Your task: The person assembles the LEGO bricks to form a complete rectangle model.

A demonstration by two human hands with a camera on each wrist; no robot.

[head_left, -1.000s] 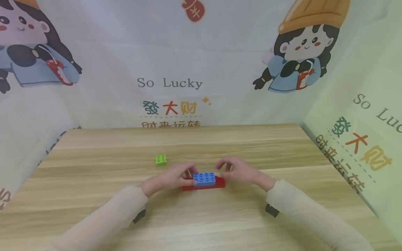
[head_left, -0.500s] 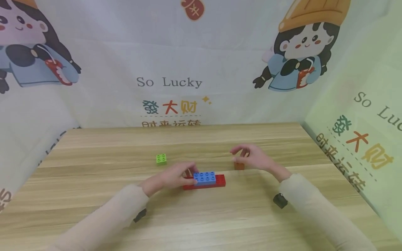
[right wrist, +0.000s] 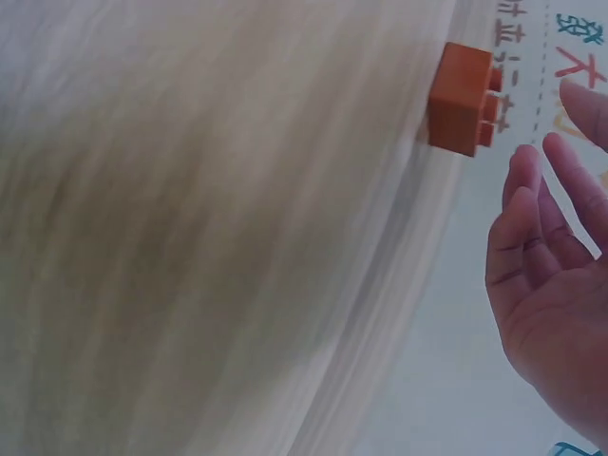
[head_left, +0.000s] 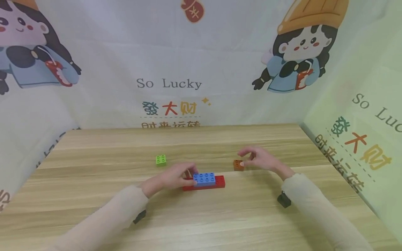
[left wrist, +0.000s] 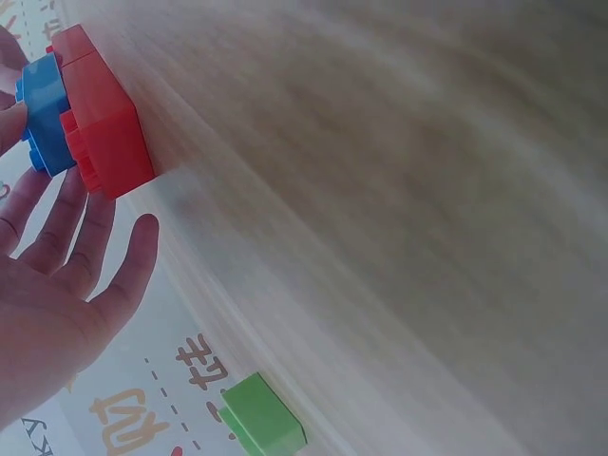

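Note:
A blue toy building brick (head_left: 204,178) sits on the middle of a long red base (head_left: 221,181) made of red bricks, across which a seam shows in the left wrist view. My left hand (head_left: 174,176) pinches the blue brick (left wrist: 47,114) at its left end, thumb in front and fingers behind. Farther back on the right stands an orange brick (head_left: 238,165), studs up. Just above and beside it hovers my right hand (head_left: 260,158) with fingers loosely bent. The right wrist view shows a gap between the fingers and the orange brick (right wrist: 462,99).
A small green brick (head_left: 161,160) stands on the wooden table (head_left: 201,223), behind and left of my left hand. Printed cloth (head_left: 220,62) hangs at the back and sides of the table.
My right hand has moved from the right end of the red base back and right to the orange brick, which has come into view. The left hand has stayed on the blue brick.

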